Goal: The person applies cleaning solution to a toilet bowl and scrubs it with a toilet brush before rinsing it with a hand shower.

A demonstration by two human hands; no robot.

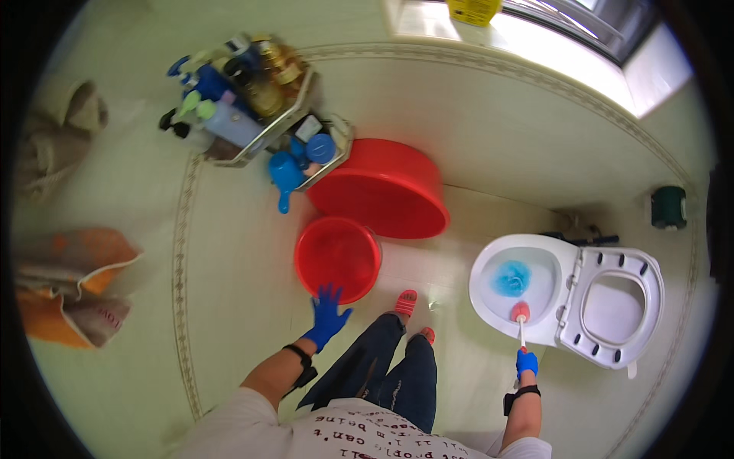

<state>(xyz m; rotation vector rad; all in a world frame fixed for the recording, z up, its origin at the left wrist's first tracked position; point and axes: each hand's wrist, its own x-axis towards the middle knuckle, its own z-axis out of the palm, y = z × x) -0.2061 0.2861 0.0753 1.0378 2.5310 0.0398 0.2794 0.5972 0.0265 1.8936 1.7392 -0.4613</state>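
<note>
In a blue glove, my right hand (pixel 527 362) is closed around the handle of a toilet brush (pixel 521 312). The brush's pink head rests against the inner side of the toilet bowl (pixel 489 254), on the edge nearer me. Blue liquid (pixel 511 278) lies at the bottom of the bowl. Both the toilet seat (pixel 579 306) and its lid are raised. My left hand (pixel 329 315), also gloved in blue, has its fingers spread and holds nothing. It hovers by the near rim of a red bucket (pixel 336 256); whether it touches the rim I cannot tell.
A large red basin (pixel 405 191) leans by the wall behind the bucket. Wall racks (pixel 264 141) hold several bottles and a blue scoop (pixel 285 174). Towels (pixel 76 283) hang at the left. A dark green container (pixel 668 207) is on the right wall, and a yellow package (pixel 473 11) sits on the windowsill.
</note>
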